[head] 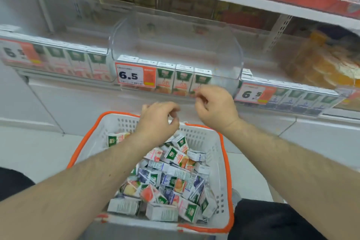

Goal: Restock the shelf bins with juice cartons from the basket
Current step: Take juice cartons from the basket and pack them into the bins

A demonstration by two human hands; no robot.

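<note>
A white basket with an orange rim (226, 163) sits in front of me, heaped with several small juice cartons (171, 179) in orange, peach and blue designs. Above it a clear shelf bin (175, 45) holds a front row of orange juice cartons (183, 81), with a gap at its right end. My left hand (157, 121) hovers over the basket's far edge with fingers loosely curled and nothing in it. My right hand (214, 105) is just below the bin's front, fingers curled, and holds no carton that I can see.
A bin of cartons (78, 62) stands to the left and a bin of blue cartons (303, 101) to the right, each with a 6.5 price tag. Bagged oranges (321, 64) lie at the far right. More shelves run above. White floor lies beside the basket.
</note>
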